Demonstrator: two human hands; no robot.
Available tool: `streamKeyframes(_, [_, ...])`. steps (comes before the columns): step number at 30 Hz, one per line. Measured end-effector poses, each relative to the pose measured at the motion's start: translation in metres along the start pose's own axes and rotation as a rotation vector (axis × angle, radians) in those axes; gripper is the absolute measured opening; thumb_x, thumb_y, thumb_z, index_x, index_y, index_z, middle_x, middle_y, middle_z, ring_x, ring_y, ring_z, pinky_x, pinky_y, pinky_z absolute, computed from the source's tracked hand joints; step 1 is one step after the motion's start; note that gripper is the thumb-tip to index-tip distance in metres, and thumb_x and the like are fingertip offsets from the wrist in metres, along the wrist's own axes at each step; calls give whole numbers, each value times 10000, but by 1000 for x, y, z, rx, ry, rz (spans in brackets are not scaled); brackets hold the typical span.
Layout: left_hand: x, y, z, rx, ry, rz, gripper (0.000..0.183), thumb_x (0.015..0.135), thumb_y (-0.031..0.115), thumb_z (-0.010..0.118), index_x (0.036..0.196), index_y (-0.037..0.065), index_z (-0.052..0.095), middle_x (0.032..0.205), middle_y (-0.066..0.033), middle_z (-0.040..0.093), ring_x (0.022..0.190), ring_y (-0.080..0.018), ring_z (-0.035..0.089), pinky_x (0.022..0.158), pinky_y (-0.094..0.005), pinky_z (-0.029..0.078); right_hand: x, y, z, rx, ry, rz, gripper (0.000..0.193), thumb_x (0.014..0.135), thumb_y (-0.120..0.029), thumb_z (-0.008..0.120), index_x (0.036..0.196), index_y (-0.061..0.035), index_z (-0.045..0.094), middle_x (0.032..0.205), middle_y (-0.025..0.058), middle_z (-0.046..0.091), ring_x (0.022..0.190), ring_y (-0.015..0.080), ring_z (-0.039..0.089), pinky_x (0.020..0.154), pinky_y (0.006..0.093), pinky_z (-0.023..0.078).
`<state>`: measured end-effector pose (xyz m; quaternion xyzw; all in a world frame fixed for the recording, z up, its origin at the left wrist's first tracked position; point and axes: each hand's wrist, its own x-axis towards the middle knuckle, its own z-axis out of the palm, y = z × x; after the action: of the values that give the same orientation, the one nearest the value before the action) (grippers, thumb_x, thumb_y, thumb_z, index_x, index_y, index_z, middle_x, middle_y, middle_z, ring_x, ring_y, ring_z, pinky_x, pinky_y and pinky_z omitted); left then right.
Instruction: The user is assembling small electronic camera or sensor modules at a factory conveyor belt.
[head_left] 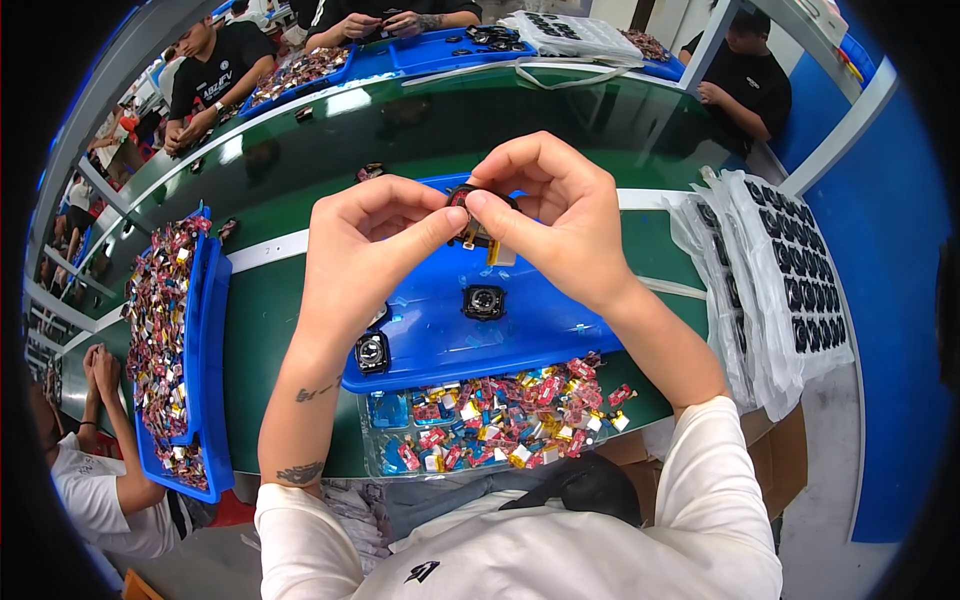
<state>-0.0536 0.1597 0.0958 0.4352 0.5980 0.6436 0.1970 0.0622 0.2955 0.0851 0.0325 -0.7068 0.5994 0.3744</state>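
Observation:
Above a blue tray (pixel 550 345), my left hand (pixel 370 235) and my right hand (pixel 560 225) are closed from either side on a small black watch case (pixel 460 194). Some red shows inside the case. A yellow-and-white piece, perhaps a battery (pixel 501 254), hangs below my right fingers. My fingers hide much of the case. On the tray below lies another black watch case (pixel 484 302). A further case (pixel 372 352) sits at the tray's near left corner, with one more partly visible behind it. Small blue film scraps are scattered on the tray.
A clear tray of red circuit boards with batteries (pixel 510 415) lies nearest me. A long blue bin (pixel 207 370) heaped with similar parts stands left. Stacked white trays of black cases (pixel 790 270) stand right. Beyond runs a green belt (pixel 400 130), with co-workers across it and at left.

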Motion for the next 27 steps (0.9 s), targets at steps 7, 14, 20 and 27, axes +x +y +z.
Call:
streamKeyframes(7, [-2,1,-1,6,-18,-31,112,804,36,693,894,-13,649,832,-58,672,790,-95,628,736,-217,480,-2,0,4,-35,-4,-51,169,813,-23,676,953,-9,582,909,45,618,855,112,626,671,226,534])
streamKeyframes(14, [-2,5,5,-36,-5,25,168,796,24,694,949,-21,642,844,-39,657,785,-97,612,767,-228,474,1,0,0,17,90,-65,147,828,-14,660,953,0,583,925,51,617,858,107,625,723,234,548])
streamKeyframes(20, [-3,4,4,2,-16,78,212,789,47,724,976,-31,659,876,-58,668,803,-102,620,756,-234,491,1,-2,-2,35,93,-70,167,848,-9,641,1005,19,594,957,67,619,878,112,624,740,242,549])
streamKeyframes(27, [-3,3,2,-33,5,103,216,796,59,728,978,-40,668,879,-76,677,818,-106,630,753,-234,501,0,-3,1,-1,65,-68,179,862,-8,623,1039,19,621,983,72,621,877,114,628,715,235,546])
